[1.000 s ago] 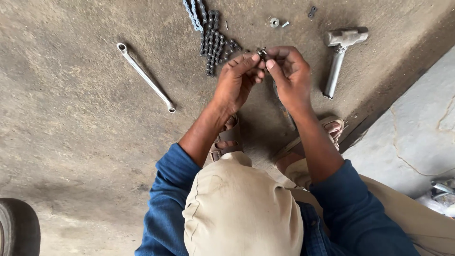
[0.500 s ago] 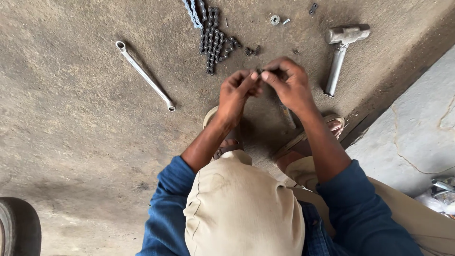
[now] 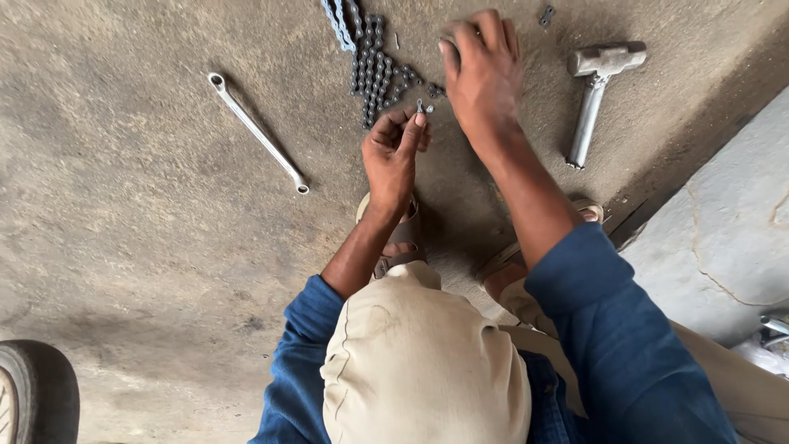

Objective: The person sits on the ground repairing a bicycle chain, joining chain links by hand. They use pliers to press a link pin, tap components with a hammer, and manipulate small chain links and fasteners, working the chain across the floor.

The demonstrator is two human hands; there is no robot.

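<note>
A rough, stained concrete floor [image 3: 140,214] fills the view, and a paler cracked slab [image 3: 723,222] is raised along its right edge. No container is seen; everything lies loose on the bare floor. A dark tyre [image 3: 33,395] is cut off by the lower left corner.

A small metal link piece [image 3: 422,106] is pinched at the fingertips of the left hand [image 3: 393,152], which is closed on it just above the floor. This piece is held beside the lower end of a heaped roller chain [image 3: 374,70], near the top centre of the floor.

The right hand [image 3: 483,70] is stretched out further up, palm down, with its fingers curled over something on the floor; whether anything is gripped cannot be told, since the fingertips are hidden. The 2 hands are set apart.

A long ring spanner [image 3: 256,131] is laid diagonally to the left of the chain. A short-handled hammer [image 3: 593,94] is laid to the right, head upward in the view. A small metal plate [image 3: 546,14] is seen at the top edge.
</note>
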